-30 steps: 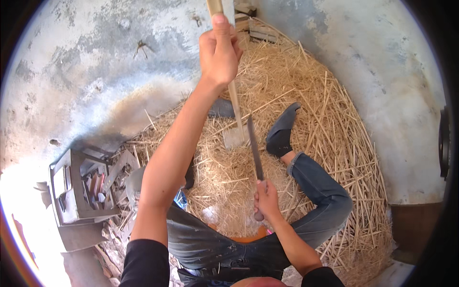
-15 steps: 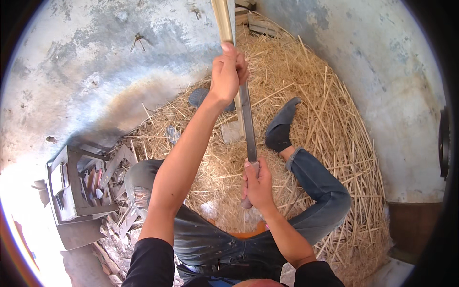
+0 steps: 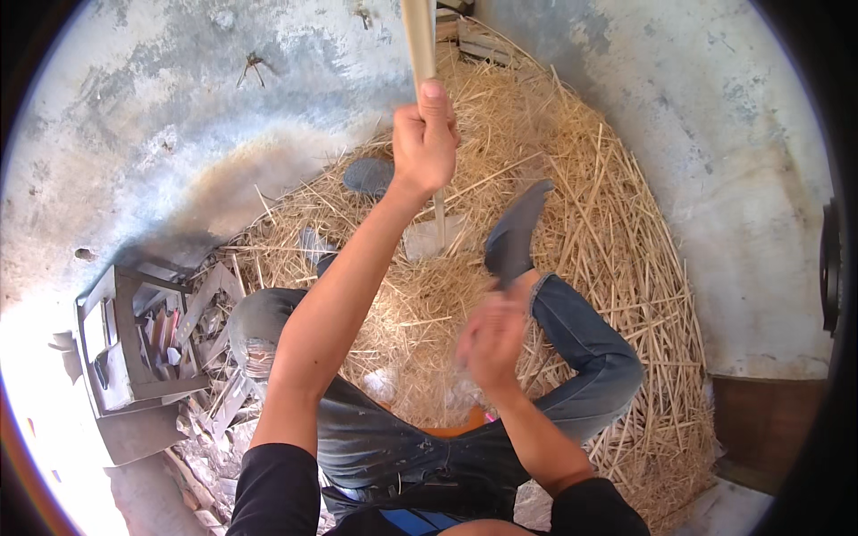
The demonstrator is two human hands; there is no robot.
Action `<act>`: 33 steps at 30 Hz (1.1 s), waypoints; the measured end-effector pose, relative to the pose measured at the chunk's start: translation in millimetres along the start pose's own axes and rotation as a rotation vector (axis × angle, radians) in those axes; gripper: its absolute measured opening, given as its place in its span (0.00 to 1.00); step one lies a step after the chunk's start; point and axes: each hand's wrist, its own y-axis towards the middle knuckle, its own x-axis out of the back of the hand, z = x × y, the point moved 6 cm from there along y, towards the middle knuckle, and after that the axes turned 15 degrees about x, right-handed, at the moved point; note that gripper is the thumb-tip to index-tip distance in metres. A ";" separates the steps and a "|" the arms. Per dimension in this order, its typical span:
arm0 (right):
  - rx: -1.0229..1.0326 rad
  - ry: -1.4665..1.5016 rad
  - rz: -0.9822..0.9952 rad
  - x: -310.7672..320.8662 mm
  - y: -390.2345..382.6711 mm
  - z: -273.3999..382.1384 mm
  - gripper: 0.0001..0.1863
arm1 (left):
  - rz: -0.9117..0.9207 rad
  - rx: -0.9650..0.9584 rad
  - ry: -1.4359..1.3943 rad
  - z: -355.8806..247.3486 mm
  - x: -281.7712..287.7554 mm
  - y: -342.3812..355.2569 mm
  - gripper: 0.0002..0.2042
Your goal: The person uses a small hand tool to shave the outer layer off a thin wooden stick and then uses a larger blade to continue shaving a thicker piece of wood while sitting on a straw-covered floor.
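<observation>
My left hand [image 3: 426, 138] is closed round a long pale split strip [image 3: 420, 40], which stands with its lower end at a flat pale block [image 3: 420, 239] on the straw. My right hand [image 3: 492, 335], smeared by motion, grips the long knife, whose blade is too blurred to separate clearly from the dark shoe [image 3: 514, 228] on my right foot behind it. The knife sits apart from the strip, to its right. My bent legs frame the straw between them.
Straw and thin shavings [image 3: 617, 268] cover the floor within a curved, stained wall [image 3: 715, 134]. A grey frame-like box with scraps [image 3: 107, 339] lies at the left beside broken pieces [image 3: 223, 402]. Wooden boards [image 3: 483, 45] are at the back. Another shoe [image 3: 366, 176] rests near the wall.
My left hand has come down from higher up. My right hand rose with the knife along the strip, then swung rightward away from it and is now blurred.
</observation>
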 end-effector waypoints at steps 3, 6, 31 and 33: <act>-0.425 -0.048 0.165 6.2 -15.9 -6.5 0.17 | 0.054 -0.024 -0.027 -6.2 -0.1 -0.6 0.33; -0.298 -0.093 0.089 -4.2 12.3 43.1 0.15 | 0.050 -0.040 0.028 1.0 -3.7 -1.3 0.33; 0.214 -0.618 0.218 33.1 -23.1 -41.4 0.12 | -0.017 -0.053 -0.025 -5.5 10.4 0.8 0.33; 0.163 -0.788 0.387 34.9 -24.2 -49.4 0.13 | 0.002 -0.035 -0.056 -8.7 19.0 -1.9 0.33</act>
